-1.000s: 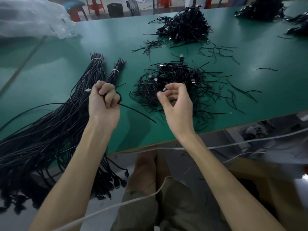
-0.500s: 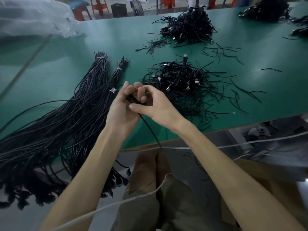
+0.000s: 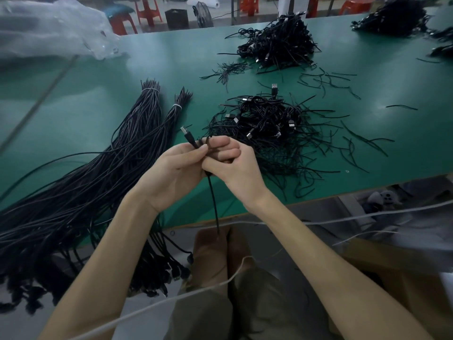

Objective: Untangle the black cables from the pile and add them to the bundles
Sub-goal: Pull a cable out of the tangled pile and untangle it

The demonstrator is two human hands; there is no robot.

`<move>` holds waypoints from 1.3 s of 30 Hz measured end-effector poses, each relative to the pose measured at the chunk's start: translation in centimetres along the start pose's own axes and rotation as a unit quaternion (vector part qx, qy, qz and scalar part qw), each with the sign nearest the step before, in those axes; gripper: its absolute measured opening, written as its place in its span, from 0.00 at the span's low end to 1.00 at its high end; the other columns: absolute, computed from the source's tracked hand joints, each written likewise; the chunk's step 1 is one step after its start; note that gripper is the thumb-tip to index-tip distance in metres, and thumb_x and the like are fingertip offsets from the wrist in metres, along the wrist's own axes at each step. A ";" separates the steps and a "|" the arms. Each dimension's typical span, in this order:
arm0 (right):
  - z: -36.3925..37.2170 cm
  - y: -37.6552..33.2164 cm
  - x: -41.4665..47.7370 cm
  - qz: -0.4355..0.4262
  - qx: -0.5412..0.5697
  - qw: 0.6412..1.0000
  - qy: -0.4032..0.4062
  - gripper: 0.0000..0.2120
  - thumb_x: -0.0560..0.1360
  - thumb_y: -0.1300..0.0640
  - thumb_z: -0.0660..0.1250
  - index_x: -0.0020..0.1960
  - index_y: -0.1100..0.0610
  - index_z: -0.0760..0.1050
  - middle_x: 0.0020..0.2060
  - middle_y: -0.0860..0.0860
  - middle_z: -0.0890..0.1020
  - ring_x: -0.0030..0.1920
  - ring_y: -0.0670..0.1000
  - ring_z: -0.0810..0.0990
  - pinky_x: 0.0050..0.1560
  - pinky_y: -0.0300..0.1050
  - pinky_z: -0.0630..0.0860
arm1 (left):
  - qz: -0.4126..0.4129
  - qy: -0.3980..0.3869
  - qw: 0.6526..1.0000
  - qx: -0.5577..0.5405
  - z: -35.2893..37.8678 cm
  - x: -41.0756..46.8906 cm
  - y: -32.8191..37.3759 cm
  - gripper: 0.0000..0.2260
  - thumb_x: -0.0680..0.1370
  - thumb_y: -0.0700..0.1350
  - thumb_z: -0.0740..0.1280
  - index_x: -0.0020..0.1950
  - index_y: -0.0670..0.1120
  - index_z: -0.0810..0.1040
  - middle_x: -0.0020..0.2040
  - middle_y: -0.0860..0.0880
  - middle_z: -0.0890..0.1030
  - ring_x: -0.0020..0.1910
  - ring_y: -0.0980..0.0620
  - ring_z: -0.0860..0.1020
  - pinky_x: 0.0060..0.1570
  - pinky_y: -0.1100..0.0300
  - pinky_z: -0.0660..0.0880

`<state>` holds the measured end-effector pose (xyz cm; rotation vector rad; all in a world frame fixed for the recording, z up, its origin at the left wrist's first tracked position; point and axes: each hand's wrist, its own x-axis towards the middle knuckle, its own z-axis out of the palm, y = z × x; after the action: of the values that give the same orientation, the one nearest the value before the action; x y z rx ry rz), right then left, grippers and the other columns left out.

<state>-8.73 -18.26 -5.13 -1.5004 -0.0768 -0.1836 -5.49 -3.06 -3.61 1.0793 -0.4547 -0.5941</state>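
With my left grip and right grip both pinching one cable above the near table edge, its hanging tail may snag the bundles at left when swung over.

Dim soft light, warped blurry edges

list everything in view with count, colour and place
table: one, green, fills the view
near pile: one, black, tangled, table centre
far pile: one, black, far centre
far-right piles: at least two, black, far right corner
bundles: two tied, black, left of near pile
offcuts: many, black, scattered around the piles
plastic sheet: one, clear, far left
stools: several, red, behind table
held cable: one, black, between both hands
left hand: pinches held cable near its plug
right hand: grips held cable
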 end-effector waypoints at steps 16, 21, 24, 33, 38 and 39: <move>-1.8 0.1 -0.3 0.052 0.015 0.993 -0.108 0.18 0.74 0.72 0.72 0.61 0.58 0.80 0.47 0.57 0.83 0.48 0.49 0.82 0.55 0.48 0.84 | -0.034 0.025 0.997 0.068 1.0 -0.2 -1.1 0.11 0.84 0.41 0.61 0.52 0.40 0.83 0.53 0.41 0.85 0.53 0.48 0.84 0.54 0.58 0.79; -1.4 0.1 -0.3 0.012 0.013 0.998 -0.068 0.19 0.73 0.74 0.71 0.62 0.62 0.79 0.52 0.59 0.86 0.51 0.51 0.85 0.56 0.54 0.84 | -0.007 0.033 0.997 0.076 1.0 0.0 -1.0 0.11 0.83 0.40 0.63 0.56 0.39 0.85 0.54 0.39 0.86 0.54 0.46 0.84 0.54 0.57 0.80; -1.0 0.2 -0.5 0.000 0.031 0.998 -0.056 0.18 0.73 0.74 0.71 0.62 0.64 0.78 0.52 0.57 0.86 0.52 0.52 0.86 0.56 0.53 0.84 | -0.010 0.024 0.996 0.085 0.7 0.0 -0.6 0.11 0.83 0.42 0.64 0.57 0.39 0.85 0.54 0.39 0.86 0.56 0.46 0.84 0.56 0.59 0.79; -0.5 0.5 -0.8 0.004 0.060 0.998 -0.031 0.18 0.72 0.72 0.74 0.59 0.60 0.81 0.52 0.58 0.86 0.52 0.56 0.86 0.53 0.51 0.85 | -0.001 0.053 0.993 0.102 1.1 -0.5 -0.7 0.12 0.82 0.42 0.65 0.59 0.39 0.85 0.56 0.36 0.85 0.57 0.44 0.84 0.57 0.58 0.79; -0.2 1.0 -1.1 0.009 0.063 0.997 -0.032 0.18 0.73 0.72 0.73 0.61 0.61 0.80 0.53 0.59 0.86 0.54 0.55 0.86 0.51 0.48 0.84 | 0.003 0.097 0.988 0.117 1.6 -0.5 -1.0 0.10 0.80 0.42 0.68 0.54 0.39 0.86 0.52 0.36 0.86 0.53 0.46 0.85 0.52 0.60 0.80; -0.3 0.9 -1.0 0.009 0.057 0.998 -0.038 0.18 0.73 0.72 0.73 0.61 0.61 0.79 0.53 0.60 0.85 0.54 0.54 0.86 0.52 0.49 0.84 | 0.003 0.097 0.988 0.120 1.6 -0.5 -1.0 0.10 0.80 0.42 0.68 0.54 0.40 0.86 0.51 0.37 0.86 0.52 0.46 0.85 0.52 0.60 0.80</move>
<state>-9.56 -18.40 -6.25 -1.3945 -0.1326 -0.1056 -7.11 -4.15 -3.90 1.3518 -0.3641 -0.4307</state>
